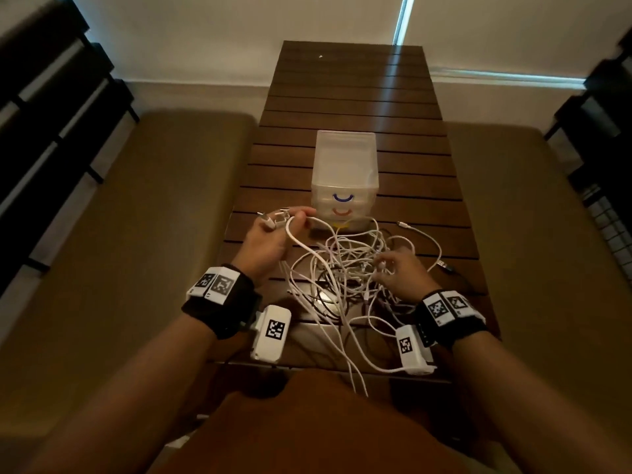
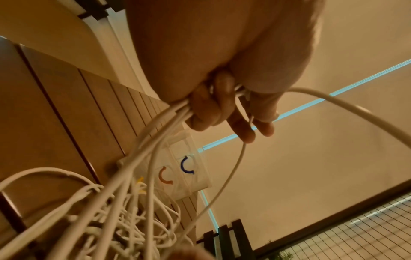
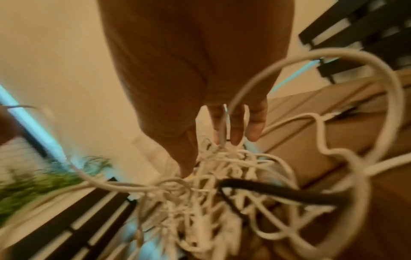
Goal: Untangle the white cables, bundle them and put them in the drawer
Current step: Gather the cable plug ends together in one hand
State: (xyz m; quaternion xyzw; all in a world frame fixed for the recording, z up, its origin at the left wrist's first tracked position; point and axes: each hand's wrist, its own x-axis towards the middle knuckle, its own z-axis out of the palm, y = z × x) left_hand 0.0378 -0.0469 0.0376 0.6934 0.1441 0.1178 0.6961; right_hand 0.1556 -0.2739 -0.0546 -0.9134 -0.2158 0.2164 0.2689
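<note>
White cables (image 1: 345,268): tangled heap on table (image 1: 359,97), several ends lifted leftward. Translucent drawer unit (image 1: 344,179) upright just behind heap, drawers closed, blue, orange handles.

Dark slatted wooden table (image 1: 355,97), tan benches (image 1: 164,186) either side, pale wall (image 1: 205,32)

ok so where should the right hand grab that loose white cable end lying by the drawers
Pinch the loose cable end just behind its plug, coming from above with the right hand. It lies flat on the table, right of the drawer box and clear of the tangle, so the stiff plug gives a firm hold. The left hand already grips several ends.
</note>
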